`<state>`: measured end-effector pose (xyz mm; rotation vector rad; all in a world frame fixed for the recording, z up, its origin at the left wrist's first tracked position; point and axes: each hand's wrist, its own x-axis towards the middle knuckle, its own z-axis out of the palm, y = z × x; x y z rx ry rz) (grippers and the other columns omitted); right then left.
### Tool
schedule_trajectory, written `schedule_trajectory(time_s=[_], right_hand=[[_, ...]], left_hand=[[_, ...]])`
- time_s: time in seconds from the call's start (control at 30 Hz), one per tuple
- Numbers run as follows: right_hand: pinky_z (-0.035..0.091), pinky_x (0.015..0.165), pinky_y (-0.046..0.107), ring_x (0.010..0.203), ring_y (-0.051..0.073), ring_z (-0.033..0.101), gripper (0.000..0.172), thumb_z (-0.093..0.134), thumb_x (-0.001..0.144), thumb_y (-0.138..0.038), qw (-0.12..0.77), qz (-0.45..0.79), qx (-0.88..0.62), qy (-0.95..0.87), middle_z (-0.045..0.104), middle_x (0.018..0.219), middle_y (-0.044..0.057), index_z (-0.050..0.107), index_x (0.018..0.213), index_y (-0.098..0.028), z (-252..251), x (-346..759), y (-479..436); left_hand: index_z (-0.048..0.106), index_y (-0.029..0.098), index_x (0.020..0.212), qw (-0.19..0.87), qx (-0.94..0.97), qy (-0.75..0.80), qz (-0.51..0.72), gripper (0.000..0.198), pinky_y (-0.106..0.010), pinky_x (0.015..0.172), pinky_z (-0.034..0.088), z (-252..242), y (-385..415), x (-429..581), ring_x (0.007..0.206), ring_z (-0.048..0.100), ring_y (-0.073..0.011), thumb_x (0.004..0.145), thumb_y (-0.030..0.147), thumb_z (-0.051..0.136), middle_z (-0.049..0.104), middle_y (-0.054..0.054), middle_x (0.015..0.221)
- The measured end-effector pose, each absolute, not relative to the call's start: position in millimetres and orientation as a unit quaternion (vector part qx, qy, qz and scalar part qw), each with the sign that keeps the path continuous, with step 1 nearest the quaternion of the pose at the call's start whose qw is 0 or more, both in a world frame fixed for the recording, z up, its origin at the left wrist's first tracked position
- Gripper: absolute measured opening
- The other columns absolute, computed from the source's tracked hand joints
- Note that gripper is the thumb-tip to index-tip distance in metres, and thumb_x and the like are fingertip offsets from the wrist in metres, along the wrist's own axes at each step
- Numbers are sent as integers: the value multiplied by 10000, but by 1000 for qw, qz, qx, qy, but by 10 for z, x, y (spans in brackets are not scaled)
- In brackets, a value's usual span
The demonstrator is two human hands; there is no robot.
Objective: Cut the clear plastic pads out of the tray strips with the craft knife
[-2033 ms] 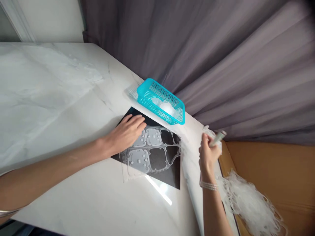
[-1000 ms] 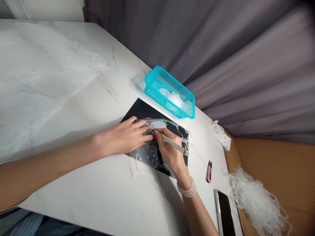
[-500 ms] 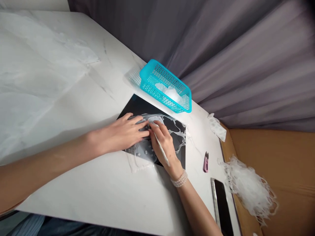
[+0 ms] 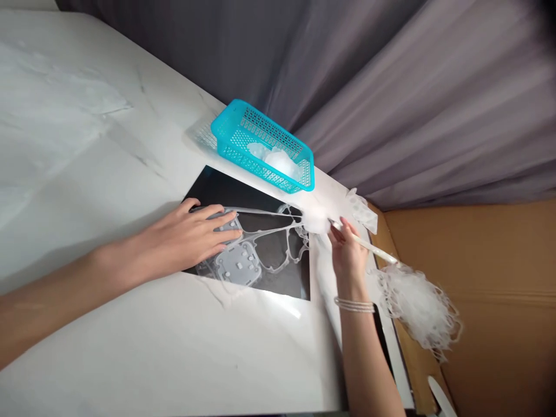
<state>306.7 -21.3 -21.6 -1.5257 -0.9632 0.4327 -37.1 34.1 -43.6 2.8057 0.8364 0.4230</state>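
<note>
A clear rubbery sheet (image 4: pixel 238 265) with moulded grey-white rounded panels lies over a black mat (image 4: pixel 278 289). My left hand (image 4: pixel 202 234) is spread flat and presses on its upper left part. To the right, my right hand (image 4: pixel 350 249) pinches a slim white pen-like tool (image 4: pixel 376 250) with a dark tip. At that tip is a translucent whitish piece (image 4: pixel 316 220), lifted and blurred. Thin stretched strands (image 4: pixel 269 233) run from it back to the sheet near my left fingers. Whether my right fingertips also grip this piece, I cannot make out.
Behind the mat stands a turquoise basket (image 4: pixel 221 139) holding whitish translucent pieces. A tangle of clear strips (image 4: pixel 417 310) hangs at the cardboard box (image 4: pixel 478 260) on the right. A phone (image 4: pixel 384 336) is partly hidden by my right forearm. Clear plastic film (image 4: pixel 52 110) covers the left.
My right hand has moved right, away from the left, drawing the translucent piece out so its strands stretch. Grey-white panels are now uncovered. The pink cutter is out of sight.
</note>
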Motion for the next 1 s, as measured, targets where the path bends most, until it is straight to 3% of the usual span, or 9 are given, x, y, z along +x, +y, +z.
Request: schedule_trajectory(time_s=[0.13,0.23,0.37,0.43,0.53,0.63,0.77,0.9,1.0], right_hand=[[603,911,483,960,271,748,261,646,876,-421,615,231,-637,-403,747,963,111,688,981,-185,-130,2981,-316],[583,972,491,1060,256,728,246,565,969,-376,599,222,-604,-475,743,1135,96,718,1074,-214,-3,2368,-450],[571,1023,445,1201,233,671,297,547,997,-229,407,186,-477,-756,724,1250,34,690,1236,-331,213,1732,-655],[547,1058,441,1285,242,613,326,563,998,-276,322,154,-384,-852,688,1321,51,647,1308,-331,247,1637,-725],[588,964,415,1148,243,691,389,439,1033,-462,333,107,-353,-868,739,1204,92,645,1303,-271,211,1701,-743],[593,776,358,846,197,738,469,303,1059,-499,397,134,-498,-759,774,934,53,701,1105,-254,191,1860,-641],[526,719,321,831,200,714,287,598,953,-399,365,294,-636,-613,753,848,33,498,744,-230,242,1983,-415],[500,731,305,842,187,692,405,700,849,-251,354,468,-554,-590,743,859,12,312,736,-245,244,1955,-299],[473,727,296,800,161,661,399,674,845,-207,356,470,-543,-598,732,858,1,294,732,-243,218,1925,-294]], left_hand=[[711,321,1151,159,929,271,196,277,-541,1121,294,-343,364,-320,1268,523,-316,934,292,542,665,-31,1338],[751,279,1046,351,826,361,251,315,-429,996,466,-135,308,-221,1116,626,-262,944,442,501,750,-35,1125],[742,162,1032,749,486,401,205,629,-370,715,570,64,227,-89,821,716,-249,876,707,469,766,-121,951],[740,138,1032,836,378,366,157,611,-347,715,576,54,219,-70,859,724,-253,852,688,544,769,-134,973],[751,163,1024,840,360,369,168,343,-305,767,577,-28,227,-80,950,726,-235,815,432,714,776,-100,1029],[755,170,1022,820,389,376,186,254,-328,796,587,-68,221,-90,966,735,-245,800,291,730,783,-86,995],[757,164,1025,796,423,400,166,289,-311,798,574,-31,186,-95,917,755,-244,817,366,748,785,-87,971],[764,166,949,777,451,411,158,282,-262,749,547,1,170,-102,862,760,-218,822,417,754,782,-63,923],[765,174,927,770,458,416,154,289,-245,721,532,7,176,-103,835,756,-202,804,436,775,781,-45,879]])
